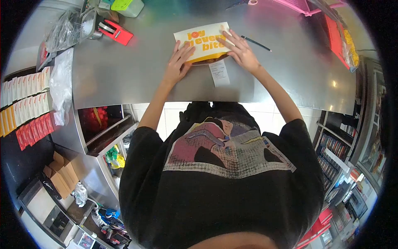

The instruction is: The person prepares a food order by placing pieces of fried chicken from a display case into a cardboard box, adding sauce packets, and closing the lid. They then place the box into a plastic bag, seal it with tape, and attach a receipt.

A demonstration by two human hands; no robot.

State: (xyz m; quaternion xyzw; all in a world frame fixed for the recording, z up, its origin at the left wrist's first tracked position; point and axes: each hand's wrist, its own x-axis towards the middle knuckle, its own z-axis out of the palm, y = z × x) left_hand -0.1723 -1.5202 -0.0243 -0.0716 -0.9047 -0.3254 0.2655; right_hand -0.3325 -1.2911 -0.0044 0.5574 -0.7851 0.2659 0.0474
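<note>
A white and yellow takeaway box (206, 41) printed "joy in every bite" rests on the steel counter, tilted slightly. My left hand (179, 61) grips its left side, fingers over the lid and thumb near the front corner. On the right side, my right hand (241, 50) holds the box the same way, fingers spread across the lid's edge. A narrow brown strip shows beneath the lid's front edge; what it is I cannot make out. Just in front of the box lies a printed paper receipt (219, 73). A dark pen (257, 43) lies to the right of my right hand.
On the steel counter (137, 79), a red tape dispenser (116, 32) and a green-lidded container (127, 7) stand at the back left. Scissors (242, 3) lie at the back, near a pink basket (294, 6). Several sachets (29, 103) hang at the left.
</note>
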